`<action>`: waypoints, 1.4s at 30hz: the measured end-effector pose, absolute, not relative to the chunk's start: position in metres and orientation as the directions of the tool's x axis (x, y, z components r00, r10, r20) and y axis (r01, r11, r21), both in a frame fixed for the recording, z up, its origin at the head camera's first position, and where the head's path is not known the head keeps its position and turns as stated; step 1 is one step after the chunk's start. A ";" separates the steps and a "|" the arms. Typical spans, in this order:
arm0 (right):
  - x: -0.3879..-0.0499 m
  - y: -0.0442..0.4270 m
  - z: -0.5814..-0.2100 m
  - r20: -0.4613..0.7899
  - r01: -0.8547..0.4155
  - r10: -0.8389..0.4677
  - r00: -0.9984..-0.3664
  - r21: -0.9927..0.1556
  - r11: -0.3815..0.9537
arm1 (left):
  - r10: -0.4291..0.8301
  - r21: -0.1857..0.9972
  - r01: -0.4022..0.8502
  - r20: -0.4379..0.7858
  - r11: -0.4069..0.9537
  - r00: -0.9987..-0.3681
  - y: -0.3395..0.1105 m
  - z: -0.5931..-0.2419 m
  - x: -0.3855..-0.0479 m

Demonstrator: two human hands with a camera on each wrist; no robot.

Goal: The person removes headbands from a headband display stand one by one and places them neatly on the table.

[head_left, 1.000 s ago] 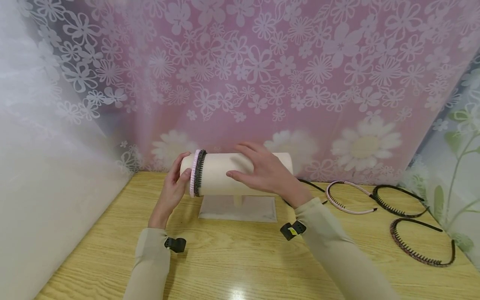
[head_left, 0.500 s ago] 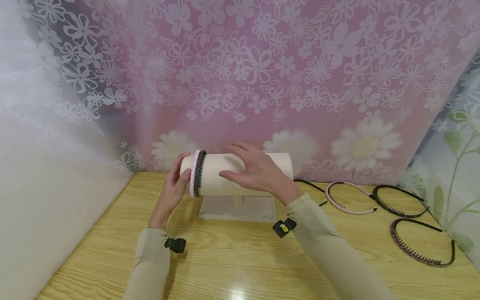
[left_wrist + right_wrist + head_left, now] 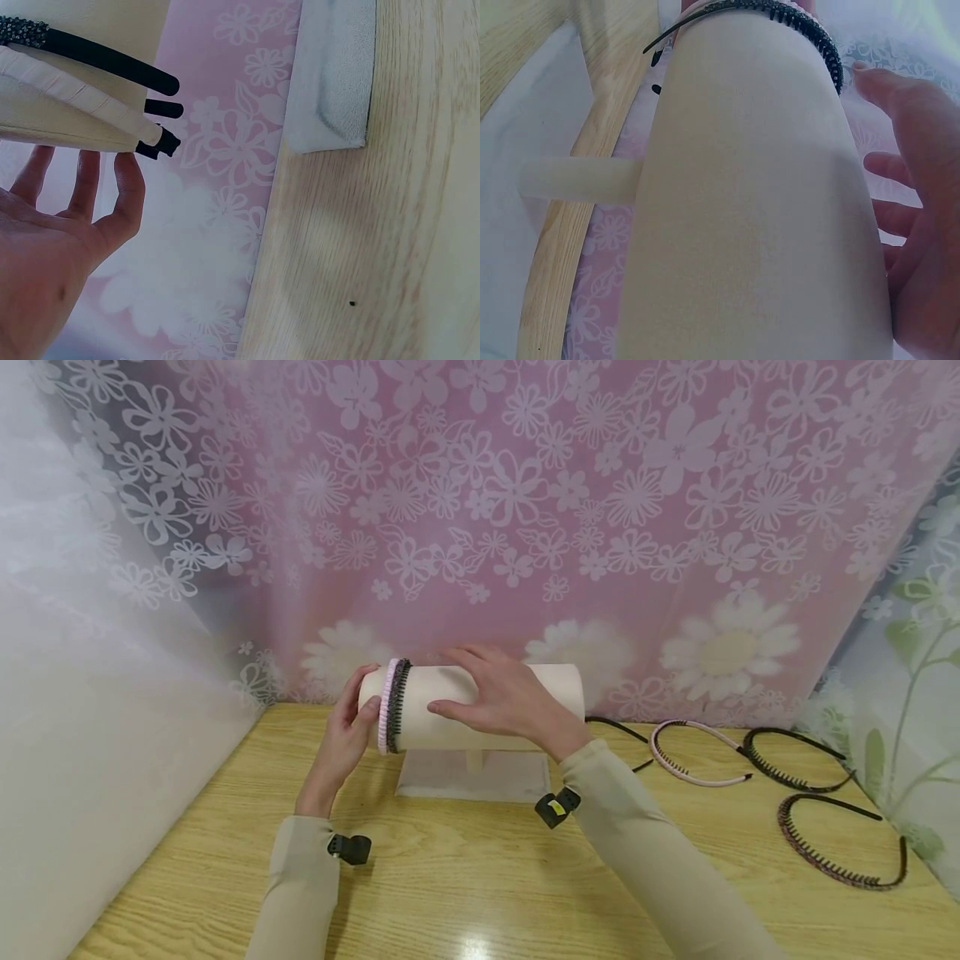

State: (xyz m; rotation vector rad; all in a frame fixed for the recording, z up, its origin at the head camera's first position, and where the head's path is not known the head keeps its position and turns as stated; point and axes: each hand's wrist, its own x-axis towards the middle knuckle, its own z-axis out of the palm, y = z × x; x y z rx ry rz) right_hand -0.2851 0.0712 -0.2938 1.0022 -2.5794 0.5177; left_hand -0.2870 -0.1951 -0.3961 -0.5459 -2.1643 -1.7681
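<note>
A cream cylinder [image 3: 433,729] is seen lying level, carried by one post [image 3: 476,761] above one pale rectangular base [image 3: 472,783], which is set on a wooden table [image 3: 450,877]. Two headbands are worn by the cylinder, side by side near its left end: one pink headband [image 3: 386,706] outermost and one toothed black headband [image 3: 400,706] just beside it.

Two hands are shown. The cylinder's left end is gripped by the left hand [image 3: 343,739], with the thumb laid on the front and the fingers bent behind; in the left wrist view three fingers, with gaps between them, are seen against its edge. The right hand [image 3: 504,697] is held over the cylinder's middle, its thumb and fingers spread apart; nothing is clasped, and whether the surface is touched cannot be told.

Four more headbands are laid on the table to the right: a thin black band [image 3: 618,725], partly hidden, a pink band [image 3: 705,782], a black toothed band [image 3: 776,778] and, nearest, a dark speckled band [image 3: 810,860]. Two small black cameras are worn, one at the left wrist [image 3: 352,849], one at the right.
</note>
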 end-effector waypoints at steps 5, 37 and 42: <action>-0.287 0.066 -0.292 0.394 -0.688 -0.584 -0.709 -0.209 0.695 | 0.114 0.867 0.472 0.459 0.159 -0.881 -0.195 -0.396 -0.287; -0.294 0.030 -0.290 0.291 -0.657 -0.602 -0.744 -0.150 0.739 | 0.128 0.853 0.505 0.491 0.127 -0.862 -0.196 -0.398 -0.287; -0.295 0.026 -0.290 0.276 -0.651 -0.602 -0.750 -0.145 0.745 | 0.131 0.856 0.502 0.487 0.127 -0.863 -0.196 -0.398 -0.288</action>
